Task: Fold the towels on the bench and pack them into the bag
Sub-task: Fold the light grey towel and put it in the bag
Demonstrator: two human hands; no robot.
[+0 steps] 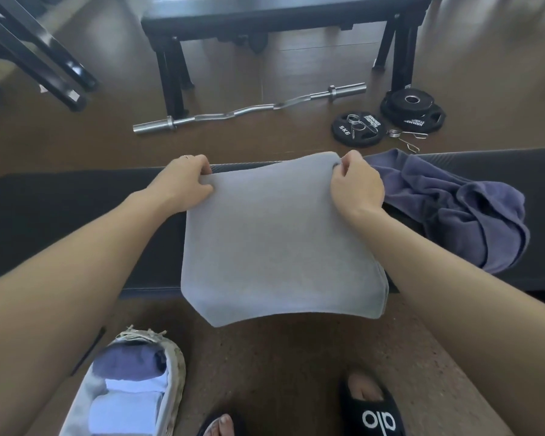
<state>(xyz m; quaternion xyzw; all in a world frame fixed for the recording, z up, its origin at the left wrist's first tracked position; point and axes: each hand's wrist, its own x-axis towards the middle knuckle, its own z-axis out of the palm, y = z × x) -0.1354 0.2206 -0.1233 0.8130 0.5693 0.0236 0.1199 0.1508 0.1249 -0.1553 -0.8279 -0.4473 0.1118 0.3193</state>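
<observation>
Across the dark padded counter (76, 221) lies a grey towel (277, 247), folded to a rough square, its near edge hanging past the counter's front edge over the floor. Each hand pinches a far corner: the left hand (183, 180) has its grip closed on the far-left corner, the right hand (356, 184) has its grip closed on the far-right corner, fingers curled around the cloth. Just right of the grey towel, touching it or nearly so, a purple towel (460, 209) sits crumpled and unfolded on the counter. Left of the grey towel the counter top is bare. On the floor at lower left stands the bag (173, 372), open at the top, with folded towels (129, 385) in purple and white packed inside. Beyond the counter, on brown flooring, lie a curl bar (249, 110), weight plates (387, 121) with spring collars, and a black rack (265, 20). Black slides (375, 413) show at the bottom.
</observation>
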